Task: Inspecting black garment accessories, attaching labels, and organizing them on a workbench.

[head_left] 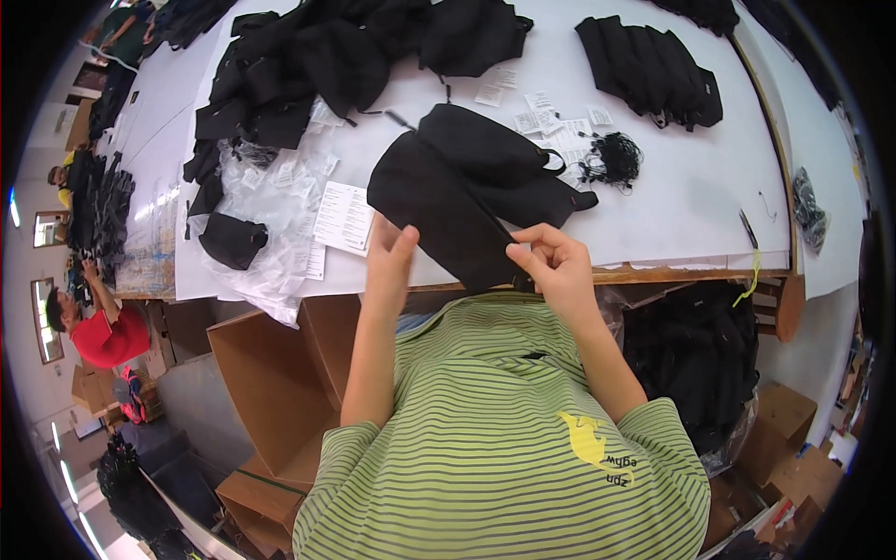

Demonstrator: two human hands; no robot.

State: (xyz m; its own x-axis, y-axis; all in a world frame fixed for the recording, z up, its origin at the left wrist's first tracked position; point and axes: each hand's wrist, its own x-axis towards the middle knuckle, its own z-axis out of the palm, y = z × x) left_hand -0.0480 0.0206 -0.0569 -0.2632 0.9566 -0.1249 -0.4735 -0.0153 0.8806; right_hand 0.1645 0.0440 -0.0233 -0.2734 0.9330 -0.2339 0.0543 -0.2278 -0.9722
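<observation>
A black fabric bag [425, 191] tilts up off the table's near edge, between my two hands. My left hand [390, 257] grips its lower left edge, the thumb in front and the fingers partly hidden behind it. At its right edge, my right hand [557, 266] is closed, thumb and forefinger pinched on the edge seam near the bottom corner. A short cord pull [399, 119] sticks out at the bag's top. Right behind lies a second black bag [485, 140] with a small loop on its side.
Black bags [317, 56] are heaped at the back left, and a row of them [649, 75] lies back right. Black cords [611, 161], paper tags [537, 117], a white card stack [343, 217] and clear plastic [266, 191] lie on the table. Cardboard boxes [271, 373] stand below.
</observation>
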